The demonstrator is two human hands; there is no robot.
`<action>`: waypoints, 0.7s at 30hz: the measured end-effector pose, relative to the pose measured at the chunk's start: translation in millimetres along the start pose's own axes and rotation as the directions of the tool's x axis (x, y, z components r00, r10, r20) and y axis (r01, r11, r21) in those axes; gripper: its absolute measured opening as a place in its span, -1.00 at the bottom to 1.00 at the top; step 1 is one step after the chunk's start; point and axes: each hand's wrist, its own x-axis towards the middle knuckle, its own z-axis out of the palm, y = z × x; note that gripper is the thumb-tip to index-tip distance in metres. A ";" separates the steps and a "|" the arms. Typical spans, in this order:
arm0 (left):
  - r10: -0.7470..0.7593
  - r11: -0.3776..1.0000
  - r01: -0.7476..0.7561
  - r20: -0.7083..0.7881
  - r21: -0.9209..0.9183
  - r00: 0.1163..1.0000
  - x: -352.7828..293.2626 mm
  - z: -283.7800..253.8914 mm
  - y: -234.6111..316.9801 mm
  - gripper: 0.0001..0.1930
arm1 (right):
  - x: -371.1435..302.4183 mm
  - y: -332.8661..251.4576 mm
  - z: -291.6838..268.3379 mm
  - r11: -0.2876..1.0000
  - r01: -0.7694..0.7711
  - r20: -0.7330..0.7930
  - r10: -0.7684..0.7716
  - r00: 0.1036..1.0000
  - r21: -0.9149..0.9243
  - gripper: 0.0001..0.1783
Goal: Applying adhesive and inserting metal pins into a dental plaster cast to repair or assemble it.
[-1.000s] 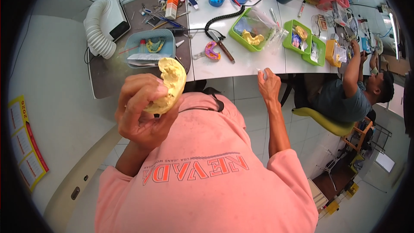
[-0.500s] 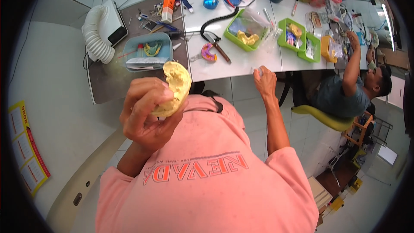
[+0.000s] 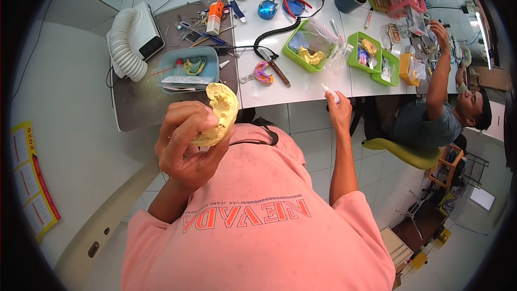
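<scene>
My left hand [image 3: 186,137] grips a yellow dental plaster model [image 3: 225,109], raised in front of my chest. Its tooth arch is turned up and to the right, and my thumb and fingers pinch it from the near side. At the table's front edge, my right hand [image 3: 340,113] is closed round a small white bottle [image 3: 331,95] with a thin pointed nozzle. The nozzle points up and left, well apart from the model. Part of the bottle is hidden by my fingers.
On the white table [image 3: 264,94] lie a pink-and-purple dental impression [image 3: 263,72] and a brown-handled knife [image 3: 280,74]. Green trays [image 3: 291,54] hold more casts. A blue basket [image 3: 186,87] sits left, beside a white hose [image 3: 121,48]. A co-worker [image 3: 420,118] sits at right.
My right hand has turned and shifted slightly right, and the white bottle's nozzle now shows plainly. The left hand still holds the model in nearly the same place. The view has shifted a little.
</scene>
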 end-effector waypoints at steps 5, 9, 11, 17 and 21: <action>-0.100 0.991 0.099 -0.007 -0.091 0.995 -2.2 7.4 -8.8 -0.59 | -26.2 6.2 20.4 0.924 -0.127 0.049 0.117 0.992 0.362 -0.65; -0.171 0.977 0.172 0.015 -0.125 0.985 -10.9 11.6 -15.2 -0.58 | -41.3 -12.9 30.4 0.867 -0.125 0.067 0.106 0.992 0.483 -0.66; -0.213 0.963 0.216 0.038 -0.162 0.976 -14.5 11.1 -18.8 -0.58 | -43.4 -21.1 37.3 0.873 -0.117 0.075 0.092 0.993 0.473 -0.67; -0.285 0.923 0.283 0.029 -0.262 0.958 -17.7 16.2 -25.7 -0.57 | -45.6 -29.4 41.2 0.919 -0.072 0.074 0.046 0.996 0.388 -0.69; -0.335 0.905 0.321 -0.003 -0.278 0.942 -18.4 18.0 -30.9 -0.61 | -48.0 -32.3 41.7 0.927 -0.065 0.059 0.047 0.997 0.370 -0.69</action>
